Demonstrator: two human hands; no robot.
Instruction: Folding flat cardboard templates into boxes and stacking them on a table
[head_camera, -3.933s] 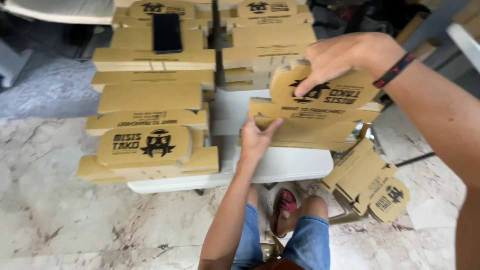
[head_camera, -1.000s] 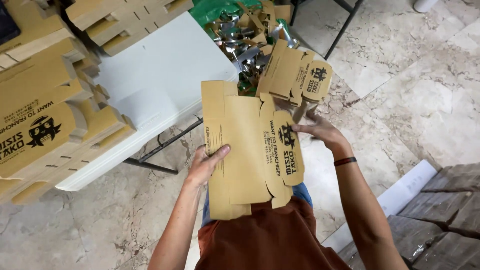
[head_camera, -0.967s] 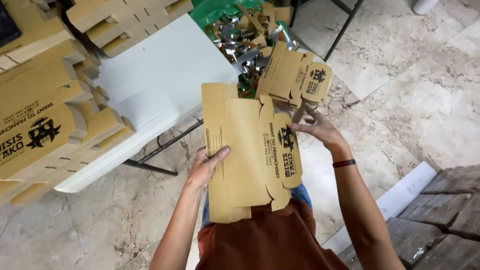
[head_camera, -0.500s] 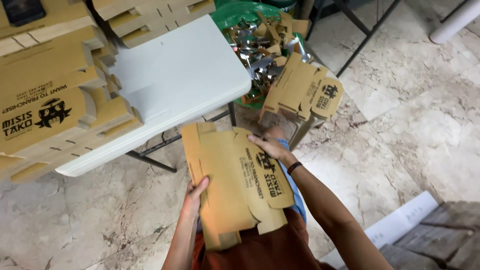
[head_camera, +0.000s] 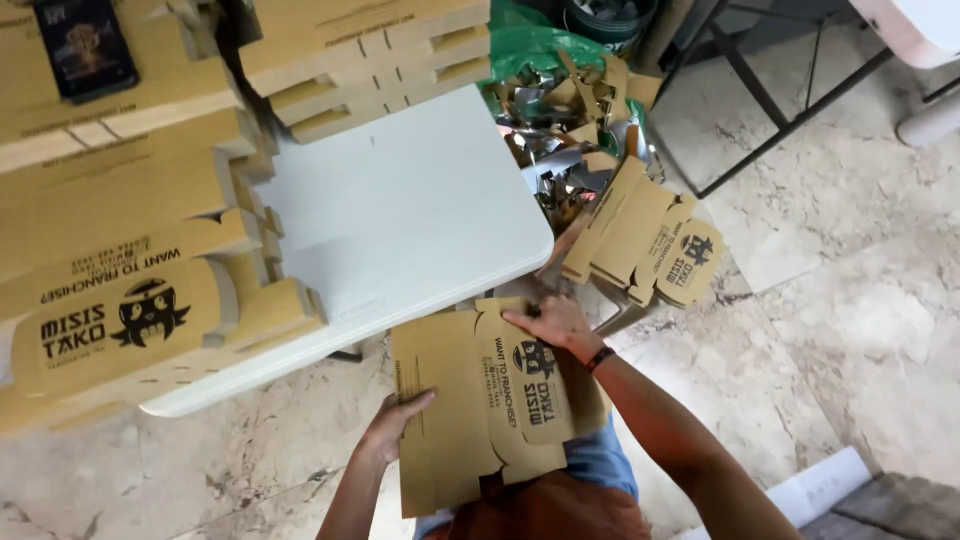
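Head view, looking down over the lap — a flat, die-cut brown cardboard box blank is held between both hands, just off the near edge of the white tabletop and above the person's knees. The left hand has its fingers closed over the blank's left margin, thumb underneath as far as can be told. The right hand, with a dark wristband, presses its fingers down on the top edge of the rounded printed flap, which lies folded over the panel; whether it pinches the flap or only pushes on it cannot be told.

On the tabletop, to the left and at the back, stand stacks of folded boxes of the same brown card; a dark phone lies on one stack. On the stone floor to the right, a second pile of flat blanks leans beside a green bag of scrap.

Step in hand, by judgement: the blank is at the start of being folded up, with 1 flap turned and the side panels flat. The next move would call for the left hand to steady the panel while the right creases along the scored lines — evenly, so the tabs meet their slots.
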